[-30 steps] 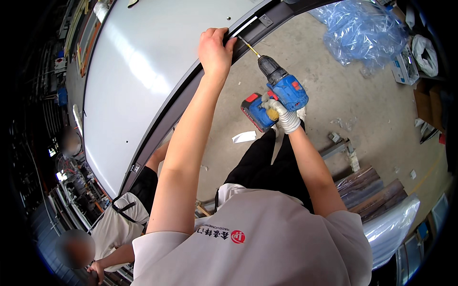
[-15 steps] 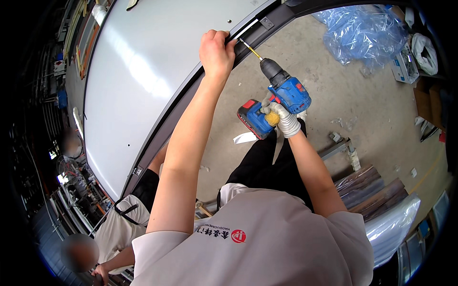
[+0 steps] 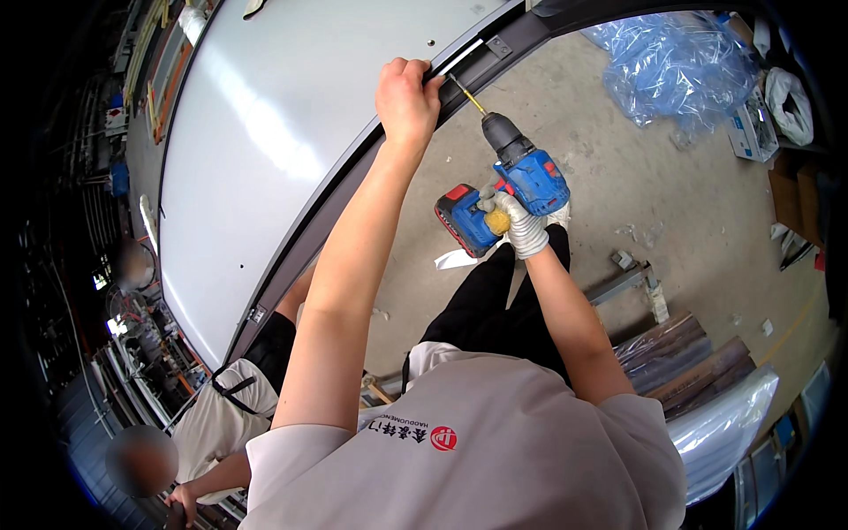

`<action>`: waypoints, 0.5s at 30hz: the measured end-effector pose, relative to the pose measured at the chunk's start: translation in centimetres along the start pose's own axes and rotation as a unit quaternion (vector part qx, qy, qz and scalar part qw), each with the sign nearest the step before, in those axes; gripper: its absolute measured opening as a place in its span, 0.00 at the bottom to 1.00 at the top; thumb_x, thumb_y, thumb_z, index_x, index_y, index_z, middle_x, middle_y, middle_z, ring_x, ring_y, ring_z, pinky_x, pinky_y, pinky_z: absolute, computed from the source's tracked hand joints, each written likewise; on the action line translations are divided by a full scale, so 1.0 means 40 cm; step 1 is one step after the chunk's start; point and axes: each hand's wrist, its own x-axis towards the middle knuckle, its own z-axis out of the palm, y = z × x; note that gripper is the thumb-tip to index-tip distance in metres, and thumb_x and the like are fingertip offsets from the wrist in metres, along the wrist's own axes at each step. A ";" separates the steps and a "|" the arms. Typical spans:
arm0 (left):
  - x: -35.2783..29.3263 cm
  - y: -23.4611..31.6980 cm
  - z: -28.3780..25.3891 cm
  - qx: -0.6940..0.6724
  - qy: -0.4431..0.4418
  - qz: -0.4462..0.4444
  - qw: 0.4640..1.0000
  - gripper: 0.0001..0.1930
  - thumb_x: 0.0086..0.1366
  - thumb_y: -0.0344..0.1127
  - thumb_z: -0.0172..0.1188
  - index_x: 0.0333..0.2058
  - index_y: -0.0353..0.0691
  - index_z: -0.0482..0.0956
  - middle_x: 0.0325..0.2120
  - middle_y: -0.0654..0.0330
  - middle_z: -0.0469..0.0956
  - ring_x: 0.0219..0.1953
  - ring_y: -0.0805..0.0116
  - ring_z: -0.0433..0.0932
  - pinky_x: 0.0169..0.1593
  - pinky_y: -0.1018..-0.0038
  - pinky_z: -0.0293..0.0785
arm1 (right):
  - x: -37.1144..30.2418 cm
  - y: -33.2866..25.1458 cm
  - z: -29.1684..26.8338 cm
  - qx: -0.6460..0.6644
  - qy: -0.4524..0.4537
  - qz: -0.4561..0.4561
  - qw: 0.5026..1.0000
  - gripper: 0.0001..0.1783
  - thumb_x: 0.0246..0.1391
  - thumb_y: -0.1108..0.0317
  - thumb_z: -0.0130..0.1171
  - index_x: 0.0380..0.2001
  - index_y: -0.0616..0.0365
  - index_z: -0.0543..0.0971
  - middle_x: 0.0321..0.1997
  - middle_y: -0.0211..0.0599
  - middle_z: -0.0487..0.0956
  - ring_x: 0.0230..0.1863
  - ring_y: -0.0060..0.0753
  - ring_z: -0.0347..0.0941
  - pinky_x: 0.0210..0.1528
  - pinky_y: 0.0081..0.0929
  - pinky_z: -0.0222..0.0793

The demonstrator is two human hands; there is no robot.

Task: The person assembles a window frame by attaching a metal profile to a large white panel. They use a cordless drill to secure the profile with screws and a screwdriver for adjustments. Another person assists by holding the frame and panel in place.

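Observation:
A blue cordless drill (image 3: 534,183) with a black chuck and red accents is gripped in my right hand (image 3: 521,225), which wears a pale glove with a yellow patch. Its long yellow bit points up and left, its tip close to the dark frame (image 3: 459,95) along the edge of a large grey panel (image 3: 291,115). My bare left hand (image 3: 408,102) rests at that edge with curled fingers, its thumb beside the bit's tip. Whatever those fingers pinch is hidden. A bright metal strip (image 3: 463,56) sits in the frame's channel just beyond them.
Crumpled blue plastic film (image 3: 676,66) lies on the floor at far right, by an open box (image 3: 751,128). Wrapped brown profiles (image 3: 689,362) are at lower right. A co-worker (image 3: 225,406) is at lower left, beside racks of metal bars.
The drill's body has swung slightly left and down relative to the frame, its tip still near the same spot. My left hand keeps its place on the edge; the view has shifted a little.

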 end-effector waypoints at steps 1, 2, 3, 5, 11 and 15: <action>-0.001 -0.002 -0.001 0.004 -0.002 0.001 1.000 0.12 0.47 0.33 0.67 0.30 0.36 0.79 0.26 0.57 0.74 0.32 0.57 0.73 0.36 0.67 0.70 | -0.002 -0.005 0.008 -0.012 0.010 0.003 1.000 0.12 0.48 0.75 0.53 0.38 0.58 0.70 0.31 0.37 0.76 0.30 0.26 0.74 0.37 0.27 0.73; -0.002 -0.005 -0.002 0.008 -0.005 0.002 1.000 0.11 0.48 0.34 0.67 0.30 0.36 0.79 0.25 0.57 0.75 0.32 0.58 0.74 0.36 0.68 0.70 | -0.006 -0.012 0.015 -0.034 0.011 -0.006 0.999 0.12 0.48 0.75 0.53 0.38 0.58 0.70 0.31 0.36 0.76 0.30 0.27 0.74 0.38 0.27 0.73; 0.000 -0.009 -0.004 0.011 -0.008 0.003 1.000 0.11 0.49 0.35 0.66 0.31 0.36 0.79 0.25 0.57 0.76 0.31 0.59 0.75 0.35 0.69 0.71 | -0.011 -0.023 0.021 -0.056 0.013 -0.015 0.998 0.12 0.48 0.75 0.53 0.39 0.58 0.70 0.31 0.36 0.76 0.30 0.27 0.74 0.38 0.27 0.73; 0.028 -0.016 -0.018 -0.050 -0.081 -0.052 0.994 0.11 0.52 0.36 0.65 0.32 0.35 0.79 0.24 0.57 0.77 0.29 0.62 0.76 0.34 0.71 0.72 | -0.017 -0.042 0.020 -0.086 0.008 -0.025 0.996 0.12 0.49 0.75 0.54 0.39 0.59 0.71 0.31 0.34 0.76 0.30 0.27 0.74 0.39 0.28 0.73; 0.127 -0.042 0.003 -0.114 -0.091 -0.127 0.981 0.11 0.54 0.35 0.63 0.34 0.36 0.80 0.23 0.60 0.80 0.26 0.74 0.77 0.33 0.77 0.72 | -0.077 -0.074 -0.013 -0.116 0.000 -0.016 0.993 0.13 0.49 0.75 0.54 0.40 0.60 0.71 0.32 0.35 0.76 0.32 0.27 0.74 0.39 0.29 0.74; 0.140 -0.017 -0.001 -0.132 -0.093 -0.168 0.972 0.11 0.54 0.32 0.63 0.37 0.36 0.80 0.27 0.59 0.81 0.29 0.73 0.78 0.35 0.79 0.73 | -0.146 -0.086 -0.048 -0.062 0.025 -0.003 0.998 0.15 0.49 0.74 0.54 0.42 0.61 0.70 0.33 0.36 0.76 0.32 0.27 0.74 0.39 0.29 0.74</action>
